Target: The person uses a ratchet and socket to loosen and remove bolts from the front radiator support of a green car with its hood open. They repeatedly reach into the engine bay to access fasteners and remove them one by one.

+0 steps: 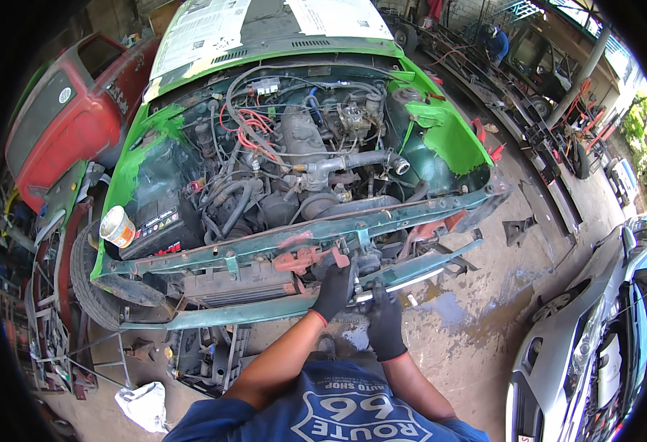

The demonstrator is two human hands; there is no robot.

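My left hand [332, 292], in a black glove with a red cuff, is closed at the front of the car, just below a rust-red bracket [312, 259]. What its fingers hold is hidden. Beside it on the right, my right hand [386, 324], gloved the same way, is closed next to a short shiny metal piece [362, 296]. The glove hides whether that piece lies in its grip. Both hands are at the green lower front crossbar [279, 309], under the teal upper crossmember [286, 247] of the engine bay.
Behind the crossmember lies the exposed engine [305, 136]. A black battery [163, 225] and a white tub [118, 225] are at the left. A cooler core [242, 287] hangs below. A silver car [596, 339] stands right; a red body shell [69, 110] stands far left.
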